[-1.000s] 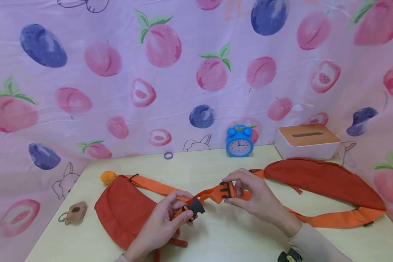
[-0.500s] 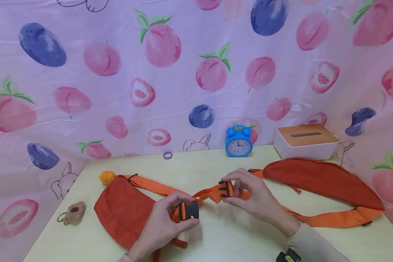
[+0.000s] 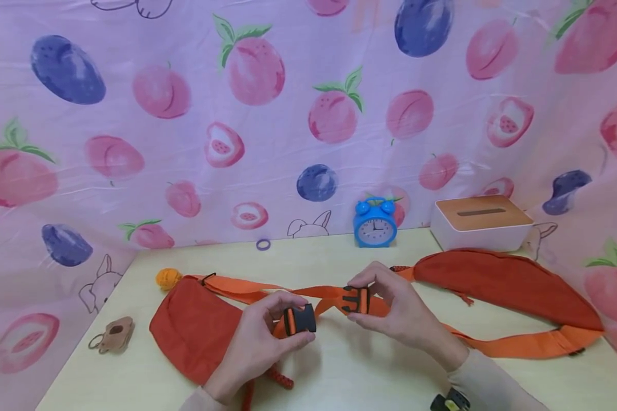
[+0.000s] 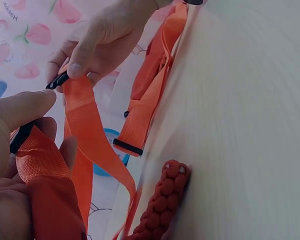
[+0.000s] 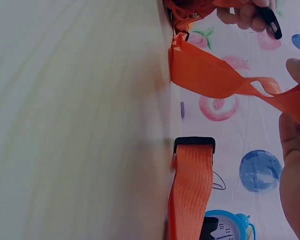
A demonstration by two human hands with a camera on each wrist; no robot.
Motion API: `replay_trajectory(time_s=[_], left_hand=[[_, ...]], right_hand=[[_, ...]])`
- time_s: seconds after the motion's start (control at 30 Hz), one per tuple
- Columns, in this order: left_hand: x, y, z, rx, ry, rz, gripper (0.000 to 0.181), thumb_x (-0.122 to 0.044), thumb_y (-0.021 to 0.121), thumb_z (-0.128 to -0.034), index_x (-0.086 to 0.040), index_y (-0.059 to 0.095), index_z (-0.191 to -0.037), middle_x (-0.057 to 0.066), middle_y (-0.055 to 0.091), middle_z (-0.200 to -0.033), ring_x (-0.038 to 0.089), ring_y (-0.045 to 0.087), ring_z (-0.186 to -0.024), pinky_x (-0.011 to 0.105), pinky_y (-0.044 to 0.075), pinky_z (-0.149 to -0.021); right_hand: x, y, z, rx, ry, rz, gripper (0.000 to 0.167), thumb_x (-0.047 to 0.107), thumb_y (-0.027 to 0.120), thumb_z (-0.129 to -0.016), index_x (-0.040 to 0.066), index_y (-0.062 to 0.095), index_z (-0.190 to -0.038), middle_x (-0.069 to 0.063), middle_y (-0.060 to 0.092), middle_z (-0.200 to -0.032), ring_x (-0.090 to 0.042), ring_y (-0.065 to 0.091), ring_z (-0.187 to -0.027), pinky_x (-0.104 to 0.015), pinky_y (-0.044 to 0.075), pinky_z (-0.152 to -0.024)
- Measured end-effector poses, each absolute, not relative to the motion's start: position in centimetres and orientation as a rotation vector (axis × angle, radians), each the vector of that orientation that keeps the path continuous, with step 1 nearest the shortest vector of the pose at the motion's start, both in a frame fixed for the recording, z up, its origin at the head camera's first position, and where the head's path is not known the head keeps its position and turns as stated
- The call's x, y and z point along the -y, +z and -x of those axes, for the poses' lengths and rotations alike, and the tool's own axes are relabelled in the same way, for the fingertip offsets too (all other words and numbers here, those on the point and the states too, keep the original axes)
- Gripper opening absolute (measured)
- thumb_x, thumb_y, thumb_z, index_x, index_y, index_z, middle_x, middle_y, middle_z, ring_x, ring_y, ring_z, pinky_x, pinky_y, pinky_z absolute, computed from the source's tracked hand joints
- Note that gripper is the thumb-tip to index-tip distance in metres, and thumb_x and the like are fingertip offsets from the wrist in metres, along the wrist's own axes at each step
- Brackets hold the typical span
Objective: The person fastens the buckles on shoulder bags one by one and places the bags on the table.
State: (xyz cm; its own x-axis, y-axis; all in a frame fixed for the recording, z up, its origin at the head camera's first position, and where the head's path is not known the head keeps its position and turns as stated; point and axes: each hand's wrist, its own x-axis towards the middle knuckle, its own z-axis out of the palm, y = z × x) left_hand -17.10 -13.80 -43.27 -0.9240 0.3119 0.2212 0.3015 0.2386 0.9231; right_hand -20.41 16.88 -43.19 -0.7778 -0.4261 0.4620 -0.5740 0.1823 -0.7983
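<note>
My left hand pinches a black socket buckle half between thumb and fingers, its open end facing right. In my right hand is the pronged buckle half, gripped at its orange webbing, prongs pointing left. A short gap separates the two halves. Orange strap runs behind the hands from a red bag lying at left. In the left wrist view the strap hangs twisted below the right hand. A red braided cord lies beneath.
A second red waist bag with orange strap lies at right. Behind stand a blue alarm clock and a white tissue box. A purple ring, an orange ball and a brown keychain pouch lie on the table.
My left hand has turned its socket half from slanted to facing right, level with the pronged half. The strap behind has lifted and straightened. My right hand has barely moved.
</note>
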Motion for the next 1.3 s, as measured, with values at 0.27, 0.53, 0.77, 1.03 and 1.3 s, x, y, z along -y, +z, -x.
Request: replay_trajectory(time_s=[0.27, 0.53, 0.77, 1.03, 1.3], left_hand=[[13.52, -43.4, 17.46, -2.537, 1.772, -0.611, 0.048, -0.023, 0.101, -0.0846, -0.024, 0.078, -0.127, -0.006, 0.081, -0.12, 0.02, 0.075, -0.106, 0.03, 0.061, -0.098], [13.55, -43.66, 17.61, -2.511, 1.785, -0.652, 0.051, -0.023, 0.1, -0.0857, -0.017, 0.076, -0.131, -0.004, 0.082, -0.12, 0.021, 0.076, -0.107, 0.031, 0.061, -0.1], [13.43, -43.7, 17.56, -2.462, 1.812, -0.659, 0.05, -0.019, 0.1, -0.085, -0.017, 0.076, -0.129, -0.001, 0.081, -0.121, 0.022, 0.078, -0.106, 0.029, 0.063, -0.098], [13.43, -43.67, 17.53, -2.465, 1.81, -0.663, 0.049, -0.02, 0.1, -0.0857, -0.02, 0.076, -0.128, 0.0, 0.081, -0.12, 0.023, 0.077, -0.106, 0.029, 0.064, -0.096], [13.29, -43.69, 17.46, -2.429, 1.908, -0.701, 0.05, -0.015, 0.099, -0.0857, -0.019, 0.075, -0.13, 0.003, 0.08, -0.124, 0.024, 0.077, -0.11, 0.031, 0.064, -0.099]], right_hand=[[-16.62, -42.77, 20.66, 2.176, 1.862, -1.061, 0.05, -0.005, 0.091, -0.089, 0.013, 0.065, -0.128, -0.01, 0.066, -0.127, -0.032, 0.069, -0.122, -0.036, 0.061, -0.108], [-16.43, -42.27, 20.35, 2.145, 1.95, -1.134, 0.046, -0.013, 0.087, -0.088, 0.009, 0.061, -0.119, -0.015, 0.065, -0.141, -0.031, 0.063, -0.138, -0.04, 0.061, -0.107], [-16.29, -42.5, 20.06, 2.19, 1.914, -1.13, 0.049, -0.007, 0.089, -0.089, 0.012, 0.063, -0.127, -0.012, 0.066, -0.13, -0.031, 0.068, -0.122, -0.039, 0.063, -0.104], [-16.6, -43.09, 20.06, 2.328, 1.632, -1.044, 0.052, 0.014, 0.095, -0.091, 0.025, 0.071, -0.136, -0.002, 0.068, -0.126, -0.024, 0.06, -0.121, -0.036, 0.057, -0.104], [-16.4, -43.16, 19.9, 2.363, 1.505, -0.993, 0.049, 0.024, 0.098, -0.089, 0.025, 0.077, -0.133, 0.0, 0.071, -0.119, -0.019, 0.056, -0.118, -0.038, 0.053, -0.096]])
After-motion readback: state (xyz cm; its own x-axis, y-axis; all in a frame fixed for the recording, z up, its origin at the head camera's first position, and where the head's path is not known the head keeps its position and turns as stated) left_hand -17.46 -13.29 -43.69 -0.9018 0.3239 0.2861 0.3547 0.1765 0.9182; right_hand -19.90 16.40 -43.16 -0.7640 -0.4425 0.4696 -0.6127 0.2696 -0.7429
